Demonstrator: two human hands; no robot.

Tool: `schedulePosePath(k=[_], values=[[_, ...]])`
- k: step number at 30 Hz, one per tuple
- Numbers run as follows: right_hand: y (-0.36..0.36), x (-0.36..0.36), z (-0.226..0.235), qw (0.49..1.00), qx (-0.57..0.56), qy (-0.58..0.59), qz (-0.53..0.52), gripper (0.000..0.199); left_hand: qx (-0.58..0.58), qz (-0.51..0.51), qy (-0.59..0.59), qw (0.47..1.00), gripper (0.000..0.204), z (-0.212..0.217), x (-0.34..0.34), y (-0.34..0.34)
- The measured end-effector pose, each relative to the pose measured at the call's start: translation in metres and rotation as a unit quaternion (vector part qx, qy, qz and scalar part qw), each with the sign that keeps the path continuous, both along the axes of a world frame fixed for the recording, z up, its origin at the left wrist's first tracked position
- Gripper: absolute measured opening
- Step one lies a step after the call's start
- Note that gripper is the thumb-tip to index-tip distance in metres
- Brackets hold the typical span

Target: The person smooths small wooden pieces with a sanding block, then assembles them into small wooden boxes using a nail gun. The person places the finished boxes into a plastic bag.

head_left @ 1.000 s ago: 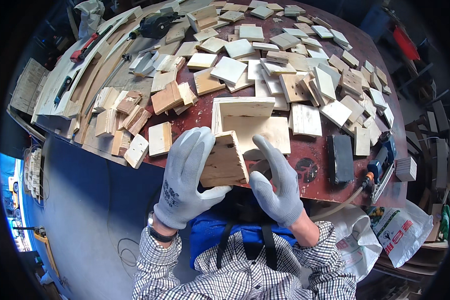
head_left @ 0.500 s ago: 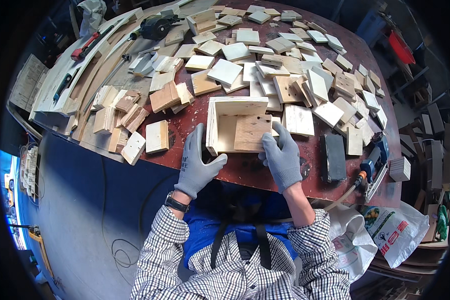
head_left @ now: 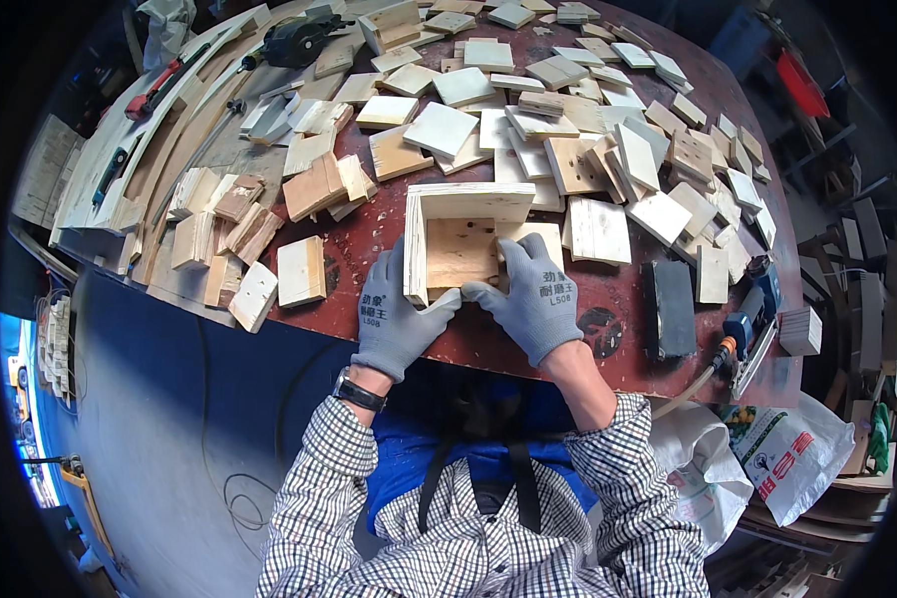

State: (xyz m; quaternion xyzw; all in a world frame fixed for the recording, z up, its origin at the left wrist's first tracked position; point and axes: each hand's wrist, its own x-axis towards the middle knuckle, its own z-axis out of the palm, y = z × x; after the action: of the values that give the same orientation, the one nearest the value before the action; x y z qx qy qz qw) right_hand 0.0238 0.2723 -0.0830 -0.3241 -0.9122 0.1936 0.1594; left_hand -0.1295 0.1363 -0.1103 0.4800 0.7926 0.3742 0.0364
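Observation:
A small corner-shaped wooden frame (head_left: 417, 244), with a left wall and a back wall joined, stands at the table's near edge. My gloved left hand (head_left: 401, 311) is closed round its near left corner, the thumb along the front. Within the frame sits a brown wooden block (head_left: 463, 251) with dark holes. My gloved right hand (head_left: 528, 299) is closed on the block's right side, fingers bent over its edge. My two thumbs nearly meet in front of the block. Part of the block's right and lower edges is hidden by my fingers.
Many loose wood blocks (head_left: 439, 130) cover the dark red table (head_left: 429, 349). On the right lie a black block (head_left: 670, 311) and a blue air tool (head_left: 749, 319) with a hose. Offcuts (head_left: 254, 294), long boards and a circular saw (head_left: 299, 42) are on the left.
The brown block has moved left, deeper into the frame. My right hand followed it leftward, and my left hand shifted closer round the corner. My thumbs have come together.

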Motion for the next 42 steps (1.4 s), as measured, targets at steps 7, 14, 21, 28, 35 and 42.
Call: schedulePosePath(k=[7, 14, 21, 28, 35, 42], values=[[0.01, 0.009, -0.001, 0.998, -0.039, 0.015, 0.04, 0.061, 0.019, -0.002, -0.042, 0.999, 0.08, -0.003, -0.003, -0.002], [0.022, 0.02, 0.009, 0.989, -0.118, 0.029, 0.088, 0.06, 0.03, 0.006, -0.032, 0.999, 0.077, -0.008, -0.002, -0.004], [0.108, 0.038, 0.034, 0.984, 0.05, 0.106, -0.136, 0.035, 0.047, 0.007, -0.042, 0.998, 0.075, -0.007, 0.002, 0.0], [0.123, -0.023, 0.018, 0.96, 0.205, -0.12, -0.15, 0.055, 0.046, -0.002, -0.052, 0.998, 0.073, -0.011, -0.007, -0.005], [0.128, 0.015, 0.046, 0.968, 0.22, 0.033, -0.116, 0.031, 0.042, -0.002, -0.055, 0.998, 0.078, -0.007, -0.001, -0.004], [0.047, 0.063, 0.061, 0.811, -0.419, 0.408, -0.023, 0.043, 0.031, 0.001, -0.058, 0.998, 0.078, -0.008, -0.006, -0.009]])
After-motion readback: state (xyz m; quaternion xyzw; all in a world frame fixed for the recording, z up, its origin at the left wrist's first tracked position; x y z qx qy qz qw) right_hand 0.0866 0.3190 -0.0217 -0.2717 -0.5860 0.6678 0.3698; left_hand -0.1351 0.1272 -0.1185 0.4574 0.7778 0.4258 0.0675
